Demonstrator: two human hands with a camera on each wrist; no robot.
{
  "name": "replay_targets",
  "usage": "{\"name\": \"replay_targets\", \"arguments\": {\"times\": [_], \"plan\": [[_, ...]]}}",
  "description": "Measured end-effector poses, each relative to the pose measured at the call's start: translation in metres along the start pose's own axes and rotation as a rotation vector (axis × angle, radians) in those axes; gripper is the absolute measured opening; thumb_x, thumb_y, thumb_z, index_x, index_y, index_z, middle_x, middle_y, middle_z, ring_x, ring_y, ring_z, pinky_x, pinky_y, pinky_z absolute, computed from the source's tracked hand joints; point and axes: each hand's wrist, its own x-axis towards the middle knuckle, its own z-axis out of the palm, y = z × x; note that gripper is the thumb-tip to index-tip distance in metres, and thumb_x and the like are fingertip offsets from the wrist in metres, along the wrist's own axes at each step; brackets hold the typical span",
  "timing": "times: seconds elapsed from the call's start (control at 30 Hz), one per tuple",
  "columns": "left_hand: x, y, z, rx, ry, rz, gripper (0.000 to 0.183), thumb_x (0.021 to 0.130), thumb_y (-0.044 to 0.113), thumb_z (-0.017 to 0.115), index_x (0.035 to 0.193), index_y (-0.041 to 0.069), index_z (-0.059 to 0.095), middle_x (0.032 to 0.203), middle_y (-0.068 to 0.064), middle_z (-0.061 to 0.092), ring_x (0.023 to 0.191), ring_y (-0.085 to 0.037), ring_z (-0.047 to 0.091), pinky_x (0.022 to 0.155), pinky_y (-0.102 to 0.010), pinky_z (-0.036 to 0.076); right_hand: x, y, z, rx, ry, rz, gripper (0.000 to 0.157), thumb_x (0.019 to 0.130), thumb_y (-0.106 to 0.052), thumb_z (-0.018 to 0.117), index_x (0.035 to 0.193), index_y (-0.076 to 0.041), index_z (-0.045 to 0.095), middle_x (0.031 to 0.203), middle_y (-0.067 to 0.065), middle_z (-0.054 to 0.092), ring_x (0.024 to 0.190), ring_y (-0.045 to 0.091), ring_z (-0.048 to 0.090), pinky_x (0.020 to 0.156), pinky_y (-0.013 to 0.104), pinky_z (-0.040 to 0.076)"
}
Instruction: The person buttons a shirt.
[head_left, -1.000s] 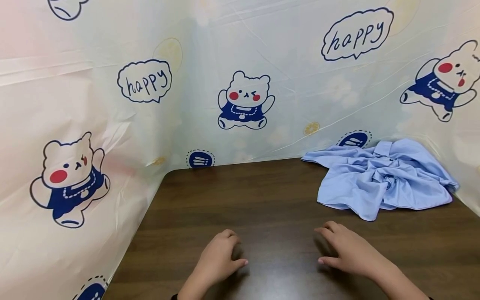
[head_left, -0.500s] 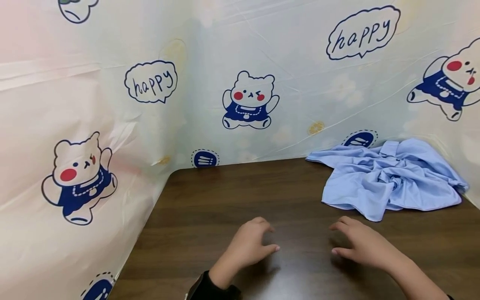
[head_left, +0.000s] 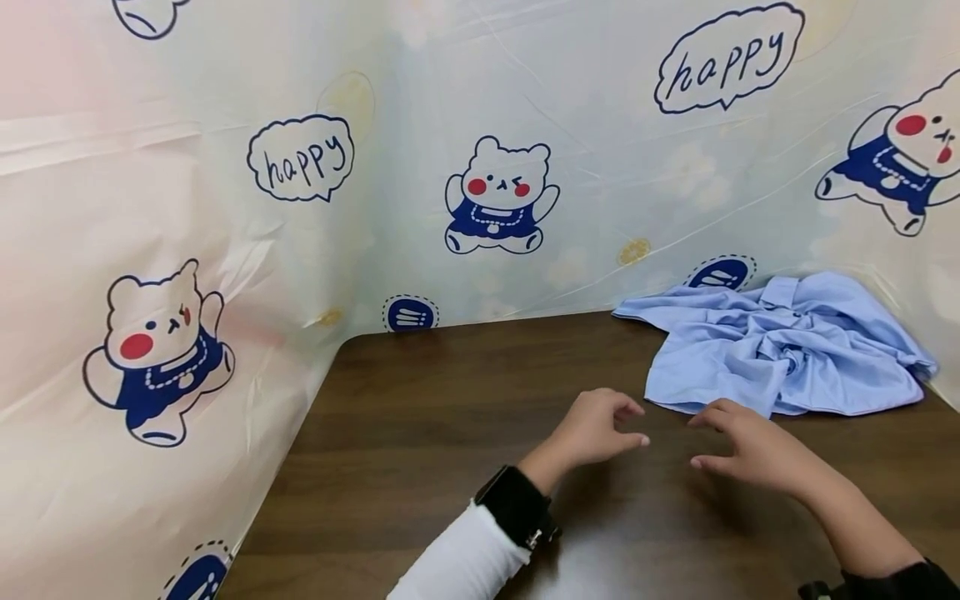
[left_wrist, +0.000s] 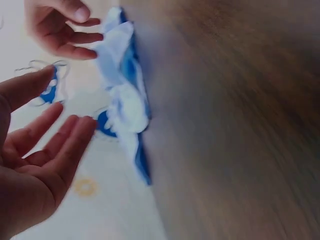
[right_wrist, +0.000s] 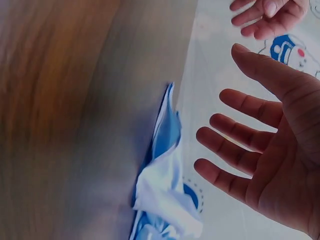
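Note:
A crumpled light blue shirt [head_left: 787, 350] lies at the back right of the table, its collar toward the wall. My left hand [head_left: 596, 429] hovers over the table to the front left of the shirt, fingers loosely bent and holding nothing. Close to the shirt's front edge, my right hand [head_left: 761, 450] covers part of the cloth in the head view; it too holds nothing. Both wrist views show the shirt [left_wrist: 122, 75] beyond spread fingers [right_wrist: 235, 150], with a gap between. The palms roughly face each other.
The dark brown wooden table [head_left: 420, 433] reaches back to a pale curtain [head_left: 600, 100] printed with bears and "happy" bubbles. This curtain also hangs along the left side. Black bands [head_left: 517, 504] sit on both wrists.
Both hands have moved forward toward the shirt. The left hand has also travelled well to the right, bringing its forearm into view. The shirt stays where it lay.

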Motion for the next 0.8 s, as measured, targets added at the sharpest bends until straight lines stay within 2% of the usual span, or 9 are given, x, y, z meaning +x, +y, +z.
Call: {"name": "replay_targets", "arguments": {"times": [0.13,0.27,0.37,0.53,0.67,0.8], "plan": [[0.031,-0.002,0.01,0.004,-0.008,0.046,0.035,0.086,0.027,0.077,0.115,0.01,0.07,0.108,0.0,0.067,0.091,0.0,0.062,0.075,-0.007,0.043,0.005,0.016,-0.005,-0.009,0.002,0.048,0.041,0.075,-0.029,0.085,0.101,-0.003,0.067,0.102,0.008,0.062,0.094,0.029,0.061,0.079,0.049,0.051],[0.06,-0.004,0.021,0.072,-0.007,0.08,0.037,0.087,0.026,0.076,0.12,0.01,0.069,0.111,0.0,0.067,0.095,-0.002,0.06,0.077,-0.007,0.04,0.01,0.037,-0.012,-0.017,0.022,0.096,0.042,0.075,-0.027,0.084,0.101,0.0,0.067,0.107,0.021,0.061,0.097,0.039,0.059,0.081,0.055,0.049],[0.079,-0.005,0.03,0.103,0.006,0.068,0.038,0.088,0.026,0.074,0.123,0.012,0.068,0.117,0.001,0.066,0.103,-0.004,0.058,0.082,-0.009,0.039,0.013,0.052,-0.02,-0.022,0.055,0.127,0.041,0.076,-0.025,0.084,0.102,0.004,0.068,0.111,0.029,0.058,0.103,0.047,0.055,0.084,0.06,0.045],[0.098,-0.005,0.042,0.123,0.021,-0.022,0.04,0.091,0.026,0.072,0.128,0.014,0.064,0.128,0.003,0.059,0.122,-0.008,0.051,0.096,-0.013,0.037,0.022,0.077,-0.032,-0.078,0.119,0.18,0.045,0.076,-0.024,0.083,0.102,0.01,0.067,0.111,0.037,0.054,0.104,0.053,0.048,0.084,0.066,0.04],[0.107,-0.002,0.045,0.178,0.043,-0.061,0.043,0.091,0.027,0.071,0.131,0.016,0.061,0.132,0.003,0.056,0.126,-0.007,0.048,0.098,-0.013,0.036,0.028,0.097,-0.043,-0.136,0.114,0.337,0.059,0.077,-0.027,0.08,0.119,0.009,0.057,0.127,0.047,0.035,0.111,0.067,0.033,0.08,0.076,0.035],[0.116,0.003,0.044,0.251,0.027,-0.037,0.044,0.092,0.029,0.069,0.134,0.02,0.06,0.135,0.004,0.055,0.128,-0.006,0.046,0.099,-0.011,0.033,0.033,0.119,-0.057,-0.095,0.049,0.49,0.079,0.08,-0.033,0.076,0.137,0.005,0.038,0.137,0.052,0.01,0.116,0.076,0.017,0.079,0.083,0.029]]}}
